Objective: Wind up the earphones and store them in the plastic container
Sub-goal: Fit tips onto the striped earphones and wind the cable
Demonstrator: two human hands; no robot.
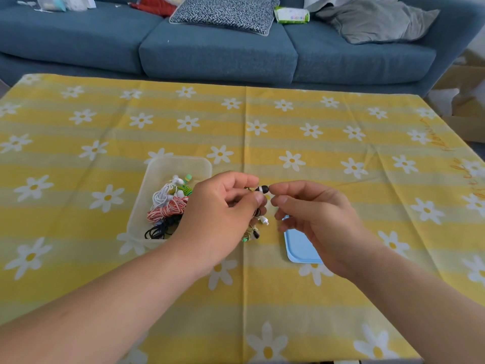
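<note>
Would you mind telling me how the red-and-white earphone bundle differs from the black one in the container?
The red-and-white bundle is striped; the black bundle is plain dark. The red-and-white bundle lies mid-container, the black bundle nearer the near wall. Both are wound up inside the clear plastic container.

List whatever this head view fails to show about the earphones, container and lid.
Head view only:
- Earphones: the left hand hides most of the cable, winding progress unclear.
- Right hand: too small to tell whether its grip touches the earbud.
- Blue lid: far part behind the right hand.
- Plastic container: right side behind the left hand.
</note>
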